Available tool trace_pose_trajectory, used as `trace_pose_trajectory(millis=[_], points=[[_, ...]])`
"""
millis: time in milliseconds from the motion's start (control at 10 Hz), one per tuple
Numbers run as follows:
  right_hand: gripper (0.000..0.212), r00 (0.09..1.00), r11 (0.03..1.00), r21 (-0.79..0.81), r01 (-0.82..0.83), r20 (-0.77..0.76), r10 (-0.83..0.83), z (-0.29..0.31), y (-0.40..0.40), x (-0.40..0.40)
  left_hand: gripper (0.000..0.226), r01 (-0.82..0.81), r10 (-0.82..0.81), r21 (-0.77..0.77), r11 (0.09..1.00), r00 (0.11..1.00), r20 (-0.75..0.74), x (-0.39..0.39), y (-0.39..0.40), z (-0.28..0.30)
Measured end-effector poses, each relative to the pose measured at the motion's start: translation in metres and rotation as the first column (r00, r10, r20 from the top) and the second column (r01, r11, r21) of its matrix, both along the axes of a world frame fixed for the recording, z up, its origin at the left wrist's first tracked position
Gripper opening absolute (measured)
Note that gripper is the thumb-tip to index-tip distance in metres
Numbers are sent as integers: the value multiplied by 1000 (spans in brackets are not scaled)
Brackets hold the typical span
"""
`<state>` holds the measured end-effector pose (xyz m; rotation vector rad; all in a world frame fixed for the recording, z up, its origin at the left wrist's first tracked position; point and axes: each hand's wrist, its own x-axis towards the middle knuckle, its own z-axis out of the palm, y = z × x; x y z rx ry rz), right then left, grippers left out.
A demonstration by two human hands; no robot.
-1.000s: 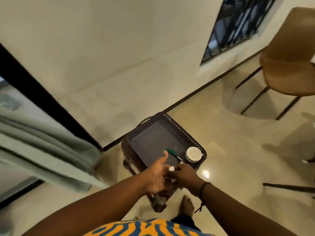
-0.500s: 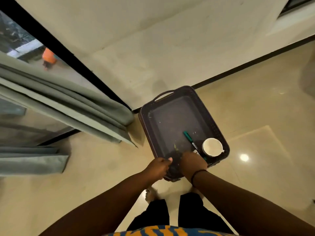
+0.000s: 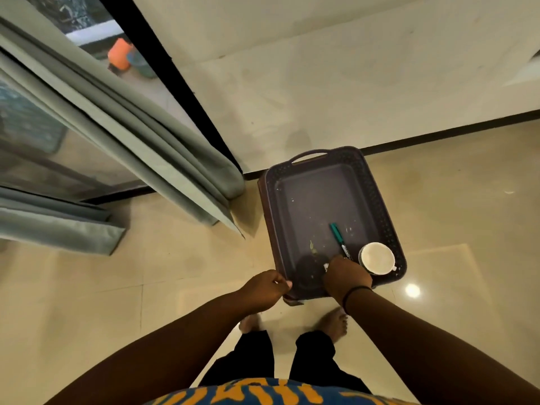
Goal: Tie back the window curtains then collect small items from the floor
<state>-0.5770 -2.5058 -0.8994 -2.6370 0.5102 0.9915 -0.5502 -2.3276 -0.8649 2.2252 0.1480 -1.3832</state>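
A dark rectangular basket [image 3: 377,182] stands on the floor before my feet. Inside lie a green pen [image 3: 337,233] and a white round lid-like item [image 3: 377,257] near the front right corner. My left hand [image 3: 264,289] is closed on the basket's near left rim. Over the basket's near edge my right hand [image 3: 346,276] reaches inside, fingers closed around a small white item [image 3: 325,267] that shows only partly. The grey-green curtain [image 3: 140,135] hangs in folds at the left, its hem touching the floor beside the basket.
A glass door with a black frame [image 3: 175,83] stands behind the curtain. The cream wall [image 3: 321,68] with a dark skirting line runs behind the basket. Glossy beige floor tiles [image 3: 453,229] stretch to the right. My bare feet [image 3: 336,321] are just behind the basket.
My view has tilted down from the room onto the basket. My hands, first together holding the small white item above it, have parted: left onto the rim, right down into the basket.
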Motion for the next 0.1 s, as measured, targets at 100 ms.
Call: trace_pose_trajectory(millis=[100], points=[[32,997,998,23,-63,35,62,-2,1,-1,36,108,-109,75,991,994,11,-3,13,1]])
